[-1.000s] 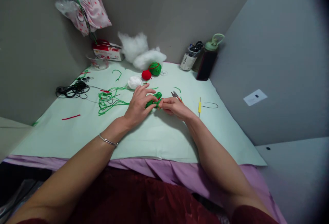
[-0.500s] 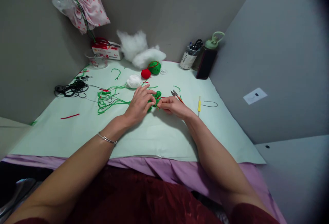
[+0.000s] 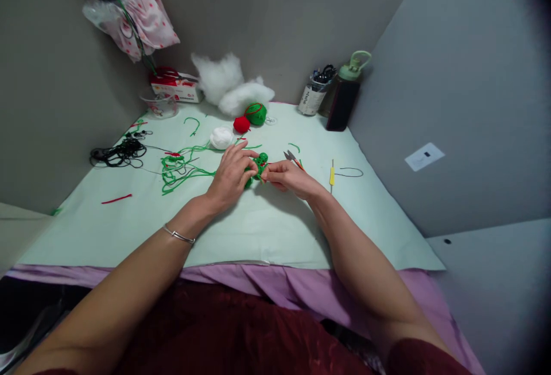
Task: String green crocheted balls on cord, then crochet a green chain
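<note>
A small green crocheted piece (image 3: 258,166) lies on the pale green table sheet (image 3: 267,225), held between both hands. My left hand (image 3: 230,174) curls round its left side, fingers bent over it. My right hand (image 3: 287,178) pinches its right end with thumb and fingertips pressed together. A loose tangle of green yarn (image 3: 183,167) trails off to the left of the piece. Small snips (image 3: 291,158) with red handles lie just behind my right hand.
White (image 3: 221,137), red (image 3: 241,124) and green (image 3: 256,114) yarn balls and white stuffing (image 3: 230,83) sit behind. A yellow crochet hook (image 3: 332,175), a dark bottle (image 3: 343,98) and a tool cup (image 3: 313,95) are to the right. Black cord (image 3: 118,151) lies left, grey walls enclose the desk.
Both hands stay on the green piece, with small finger shifts. The camera has tilted slightly, so everything sits a little further left in view.
</note>
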`<state>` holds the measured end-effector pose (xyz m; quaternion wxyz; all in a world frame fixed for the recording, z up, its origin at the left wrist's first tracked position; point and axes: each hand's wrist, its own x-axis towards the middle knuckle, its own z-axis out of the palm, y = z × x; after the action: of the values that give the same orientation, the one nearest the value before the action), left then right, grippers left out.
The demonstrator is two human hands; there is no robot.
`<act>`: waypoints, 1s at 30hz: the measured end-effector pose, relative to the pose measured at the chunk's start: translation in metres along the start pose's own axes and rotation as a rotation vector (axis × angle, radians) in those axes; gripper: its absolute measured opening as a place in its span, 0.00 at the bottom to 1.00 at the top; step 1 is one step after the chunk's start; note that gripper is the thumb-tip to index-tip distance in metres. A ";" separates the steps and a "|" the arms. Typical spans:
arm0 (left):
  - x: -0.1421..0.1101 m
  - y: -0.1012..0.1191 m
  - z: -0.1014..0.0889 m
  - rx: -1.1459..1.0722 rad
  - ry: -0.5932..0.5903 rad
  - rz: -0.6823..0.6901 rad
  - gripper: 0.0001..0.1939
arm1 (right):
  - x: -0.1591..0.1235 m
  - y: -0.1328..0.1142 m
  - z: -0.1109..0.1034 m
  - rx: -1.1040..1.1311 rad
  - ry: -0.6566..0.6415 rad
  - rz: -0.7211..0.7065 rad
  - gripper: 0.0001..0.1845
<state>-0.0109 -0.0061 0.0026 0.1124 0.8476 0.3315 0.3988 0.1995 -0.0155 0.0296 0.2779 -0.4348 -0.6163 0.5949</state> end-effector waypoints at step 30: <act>0.014 0.013 -0.014 -0.946 0.061 -0.586 0.13 | -0.001 -0.005 0.003 -0.040 0.209 -0.051 0.12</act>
<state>-0.0090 -0.0081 0.0259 0.5770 0.5655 0.3413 0.4804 0.1965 -0.0174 0.0339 0.3467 -0.4843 -0.6066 0.5265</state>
